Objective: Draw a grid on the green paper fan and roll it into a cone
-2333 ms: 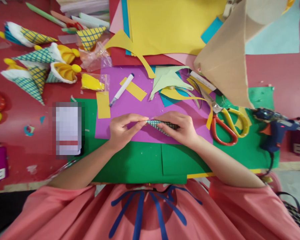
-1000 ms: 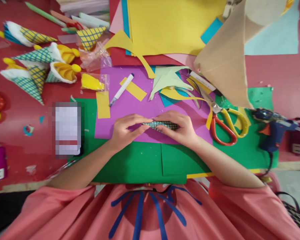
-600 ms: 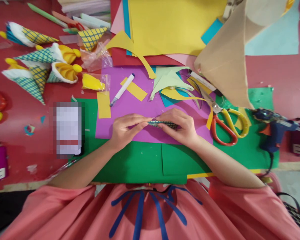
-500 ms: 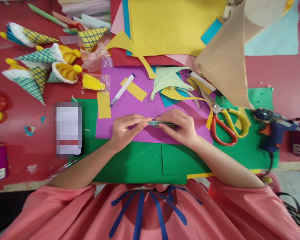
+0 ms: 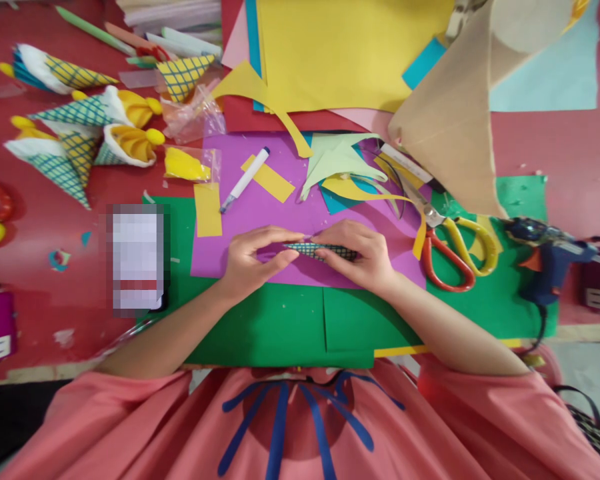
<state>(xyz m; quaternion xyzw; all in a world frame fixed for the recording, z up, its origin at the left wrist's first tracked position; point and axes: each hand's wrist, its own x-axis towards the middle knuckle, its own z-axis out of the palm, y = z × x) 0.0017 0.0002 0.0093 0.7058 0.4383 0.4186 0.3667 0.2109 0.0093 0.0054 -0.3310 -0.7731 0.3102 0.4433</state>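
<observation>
A small paper cone (image 5: 307,249), white with a green and dark blue crossed-line pattern, lies sideways between my hands with its tip pointing left. My right hand (image 5: 363,252) pinches the wider end between thumb and fingers and hides part of it. At the narrow end, my left hand (image 5: 260,255) has its thumb at the lower edge and its fingertips at the upper edge, and the tip shows between them. Beneath is a purple sheet (image 5: 213,257) on a green sheet (image 5: 260,327). A marker (image 5: 245,180) and yellow strips (image 5: 269,179) lie beyond my hands.
To the right are open scissors (image 5: 450,243), a blue glue gun (image 5: 550,263) and a big tan cone (image 5: 450,113). A blurred-out phone (image 5: 137,260) lies left. Several finished patterned cones (image 5: 73,113) sit far left, near a bag of yellow material (image 5: 187,165).
My left thumb and fingers have spread slightly apart, baring the cone's pointed tip. My right hand keeps its hold almost unmoved.
</observation>
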